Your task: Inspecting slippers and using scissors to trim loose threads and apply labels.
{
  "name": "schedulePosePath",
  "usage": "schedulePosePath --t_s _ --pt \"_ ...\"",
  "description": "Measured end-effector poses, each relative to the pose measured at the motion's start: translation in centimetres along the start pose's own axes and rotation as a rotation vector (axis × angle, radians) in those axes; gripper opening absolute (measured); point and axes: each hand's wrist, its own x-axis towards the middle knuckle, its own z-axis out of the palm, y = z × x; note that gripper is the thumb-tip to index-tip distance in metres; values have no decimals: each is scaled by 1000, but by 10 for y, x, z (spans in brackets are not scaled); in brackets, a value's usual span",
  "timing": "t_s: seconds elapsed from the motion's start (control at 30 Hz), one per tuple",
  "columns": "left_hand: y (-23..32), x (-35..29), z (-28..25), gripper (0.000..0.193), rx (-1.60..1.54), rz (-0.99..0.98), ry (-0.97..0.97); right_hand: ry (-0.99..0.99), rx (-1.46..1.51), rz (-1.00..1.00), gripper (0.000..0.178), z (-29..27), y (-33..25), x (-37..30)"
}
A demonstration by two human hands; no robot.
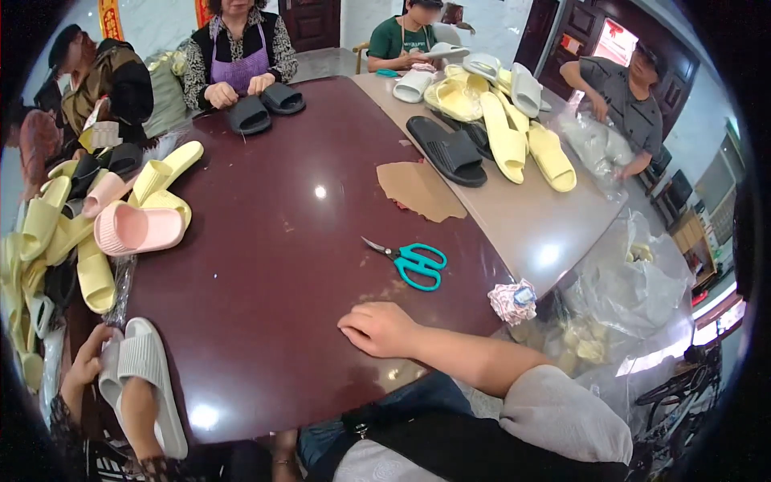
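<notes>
My right hand rests on the dark red table near its front edge. Its fingers are curled in, and nothing shows in them. Just beyond it lie scissors with teal handles, blades pointing left and slightly parted; the hand does not touch them. My left hand does not show. A strip of bare skin appears at the table's front edge, but I cannot tell whose it is. At the lower left, a co-worker's hands hold a pair of grey slippers, one hand inside a slipper.
Yellow, black and pink slippers are heaped at the left. More yellow, white and black slippers cover the far right board. Cardboard, a crumpled paper ball and clear plastic bags lie around. Several co-workers sit around the table.
</notes>
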Motion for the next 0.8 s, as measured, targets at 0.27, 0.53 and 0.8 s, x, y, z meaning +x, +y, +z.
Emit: schedulePosePath --t_s 0.27,0.53,0.8 --pt "183 -28 11 28 595 -85 -858 23 30 -30 7 -20 -15 -34" --pt "334 66 62 19 -79 73 -851 34 79 0 8 -49 -5 -46" --pt "319 183 133 14 -239 293 -534 14 177 61 9 -48 8 -22"
